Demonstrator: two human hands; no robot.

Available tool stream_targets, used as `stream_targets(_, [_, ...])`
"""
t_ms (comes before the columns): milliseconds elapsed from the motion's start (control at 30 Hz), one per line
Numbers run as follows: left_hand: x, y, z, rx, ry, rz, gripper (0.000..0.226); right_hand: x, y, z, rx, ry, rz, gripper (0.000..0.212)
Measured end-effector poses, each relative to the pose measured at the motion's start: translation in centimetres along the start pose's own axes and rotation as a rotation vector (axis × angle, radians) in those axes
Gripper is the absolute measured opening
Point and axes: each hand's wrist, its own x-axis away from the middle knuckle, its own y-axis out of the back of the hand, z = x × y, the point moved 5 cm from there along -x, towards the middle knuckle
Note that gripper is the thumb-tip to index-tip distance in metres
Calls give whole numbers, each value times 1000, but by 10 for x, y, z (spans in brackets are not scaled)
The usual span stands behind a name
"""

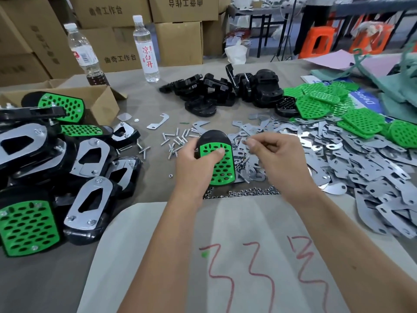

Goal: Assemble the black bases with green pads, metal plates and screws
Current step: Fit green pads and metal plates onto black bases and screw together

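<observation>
One black base [208, 138] with its green pad [222, 163] is gripped by the left hand [196, 163], something tiny is pinched by the right hand [270, 154], probably easily fumbled into the clutter.

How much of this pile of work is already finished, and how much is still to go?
Done: a heap of finished pieces lies at the left, with plates screwed on. In hand: the left hand holds a black base with green pad, while the right hand pinches something small. Left: many bare black bases, green pads and metal plates, so plenty remains.
</observation>
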Motion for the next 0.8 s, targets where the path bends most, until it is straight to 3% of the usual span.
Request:
stream_targets(167, [1, 0, -6, -112, -158, -60, 21, 3, -9, 7, -52, 63, 16, 20])
stream_targets(233, [1, -2, -11, -186, -249, -46, 21, 5, -12, 10, 29, 116, 38, 20])
stream_targets(367, [5, -8, -14, -225, -301, -21, 21, 8, -18, 17, 230, 286, 60, 43])
stream_targets(433, [7, -9, -14, -241, -286, -14, 21, 7, -15, 16, 237, 281, -9, 38])
stream_targets(600, [7, -10, -11, -222, -219, -24, 24, 7, -10, 10, -47, 163, -88, 10])
stream_targets(800, [11, -11, -14, -209, -218, -24, 23, 10, -17, 9, -125, 113, -87, 13])
